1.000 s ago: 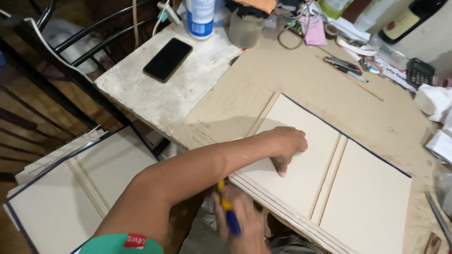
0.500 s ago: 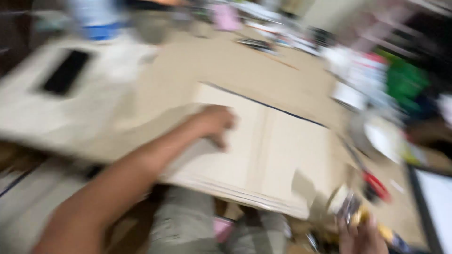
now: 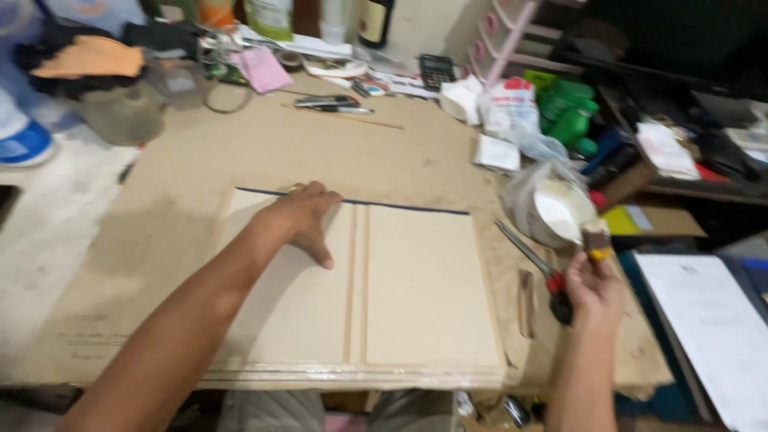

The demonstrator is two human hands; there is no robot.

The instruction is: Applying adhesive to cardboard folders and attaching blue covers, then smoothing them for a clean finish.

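Left hand (image 3: pixel 300 218) stayed pressed flat on the cardboard cover (image 3: pixel 360 288) lying on the tabletop (image 3: pixel 200 160), while the right hand (image 3: pixel 594 288), grasping a small brush (image 3: pixel 596 240), had swung out beside the glue bowl (image 3: pixel 556 210), apparently reloading

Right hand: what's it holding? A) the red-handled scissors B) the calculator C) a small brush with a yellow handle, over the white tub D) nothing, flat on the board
C: the right hand grips a small brush with a yellow handle, bristles at the white tub; the red-handled scissors lie on the table beside it, and the calculator sits far back.
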